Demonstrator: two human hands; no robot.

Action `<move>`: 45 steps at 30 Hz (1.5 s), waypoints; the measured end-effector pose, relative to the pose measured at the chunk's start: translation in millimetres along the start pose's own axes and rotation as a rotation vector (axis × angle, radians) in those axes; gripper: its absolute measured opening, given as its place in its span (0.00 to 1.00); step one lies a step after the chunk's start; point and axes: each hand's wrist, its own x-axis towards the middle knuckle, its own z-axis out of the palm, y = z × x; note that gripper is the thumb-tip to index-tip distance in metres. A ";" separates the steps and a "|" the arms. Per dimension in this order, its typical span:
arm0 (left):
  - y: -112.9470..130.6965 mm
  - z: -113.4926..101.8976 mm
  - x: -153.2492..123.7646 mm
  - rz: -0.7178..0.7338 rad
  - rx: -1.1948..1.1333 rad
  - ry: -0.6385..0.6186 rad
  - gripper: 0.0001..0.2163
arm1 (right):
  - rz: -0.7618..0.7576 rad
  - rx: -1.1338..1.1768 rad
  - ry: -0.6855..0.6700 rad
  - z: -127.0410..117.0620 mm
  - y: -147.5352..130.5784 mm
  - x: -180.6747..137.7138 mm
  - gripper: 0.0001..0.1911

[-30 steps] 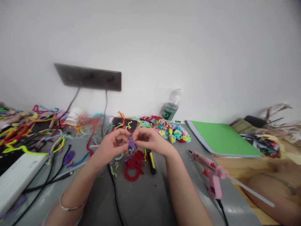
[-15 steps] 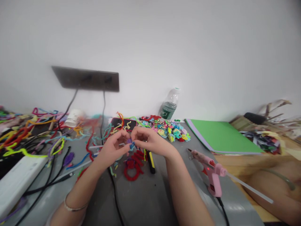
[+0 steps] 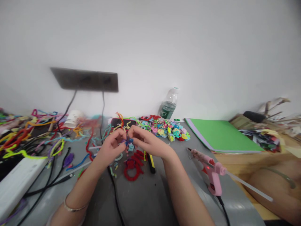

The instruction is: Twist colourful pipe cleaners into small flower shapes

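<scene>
Head camera view: compared with the picture a second earlier, the fingertips are brought closer around the small fuzzy piece [image 3: 128, 142], and less of its purple is left showing between them. The surroundings are shifted slightly toward the left of the picture, while the red ring [image 3: 131, 173] and the pink glue gun [image 3: 214, 175] are left lying undisturbed on the grey table [image 3: 141, 201].

The small fuzzy piece is held up between the two hands, above the table and just beyond the red ring. Purple and dark blue are seen at the fingertips; whether the blue belongs to the piece or to the nails cannot be told. Its outline is mostly covered by the fingers. Pale blue bits [image 3: 131, 147] are seen just below it.

By the left hand [image 3: 112, 147] the piece is pinched from one side, thumb and forefinger clamped on it; by the right hand [image 3: 147, 142] it is pinched from the other, in the same way. Both hands are bent inward, nearly tip to tip, with the remaining fingers curled. A bracelet [image 3: 74, 208] is worn on the left arm. A black-and-yellow cutter [image 3: 151, 163] is placed beside the red ring, near the right hand.
</scene>
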 end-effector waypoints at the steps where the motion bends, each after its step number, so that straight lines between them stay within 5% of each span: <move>1: -0.2 -0.2 0.0 0.002 0.016 0.009 0.04 | -0.011 -0.015 0.008 1.0 -0.1 0.3 0.05; 9: 0.9 -0.2 0.2 -0.040 0.139 0.042 0.03 | -0.036 -0.126 0.069 4.8 2.5 2.4 0.06; 24: -0.9 4.7 0.9 -0.138 0.024 0.273 0.08 | 0.056 0.060 0.237 9.2 10.4 9.0 0.02; 30: -4.1 3.6 1.9 -0.131 -0.024 0.382 0.11 | 0.095 0.091 0.270 15.2 16.7 13.3 0.06; 45: 2.9 0.3 -0.6 0.029 0.299 0.386 0.05 | -0.025 -0.052 0.318 27.0 13.9 16.2 0.03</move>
